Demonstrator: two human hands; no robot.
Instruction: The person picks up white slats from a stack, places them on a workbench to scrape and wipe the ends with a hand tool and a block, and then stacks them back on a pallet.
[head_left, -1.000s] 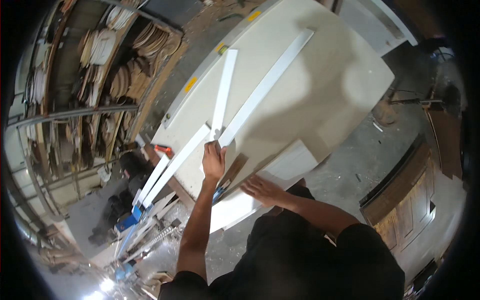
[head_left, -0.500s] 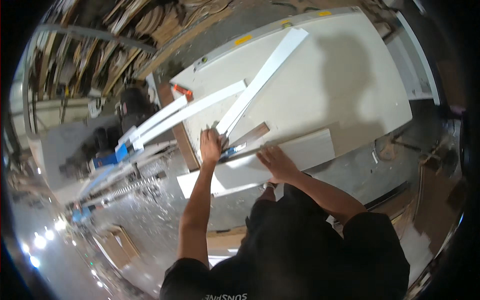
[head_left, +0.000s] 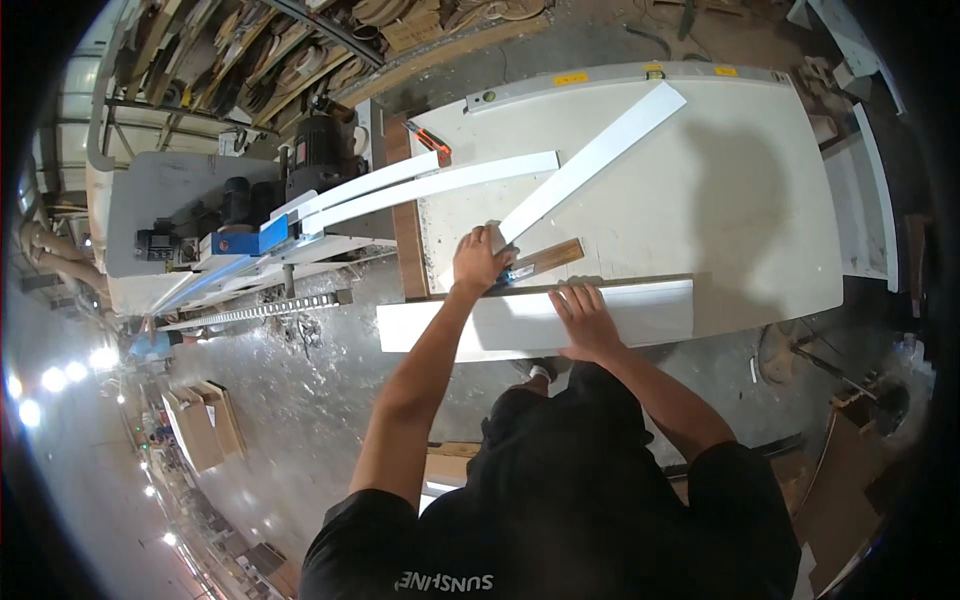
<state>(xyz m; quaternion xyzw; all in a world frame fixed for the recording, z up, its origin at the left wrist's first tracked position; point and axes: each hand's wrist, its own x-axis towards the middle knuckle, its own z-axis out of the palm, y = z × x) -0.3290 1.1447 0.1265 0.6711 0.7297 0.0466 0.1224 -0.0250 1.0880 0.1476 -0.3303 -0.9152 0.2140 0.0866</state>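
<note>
My left hand (head_left: 478, 260) is closed round the near end of a long white strip (head_left: 595, 165), which slants away to the far right across the pale tabletop (head_left: 640, 200). Beside its fingers lie a small blue tool (head_left: 513, 272), partly hidden, and a short brown wooden piece (head_left: 556, 257). A wide white board (head_left: 650, 310) lies along the table's near edge. On that board rests my right hand (head_left: 585, 320), fingers stretched toward the far edge and thumb near the close edge.
An orange utility knife (head_left: 430, 138) lies at the table's left corner. Two white strips (head_left: 450, 190) reach left onto a machine (head_left: 318, 150) with a blue block (head_left: 250, 240). Along the far edge runs a spirit level (head_left: 610, 80). A cardboard box (head_left: 203, 427) stands on the floor.
The whole view has turned and shifted, so the table appears farther right and straighter. The fingers of my right hand are closer together on the board. My left hand stays at the strip's near end.
</note>
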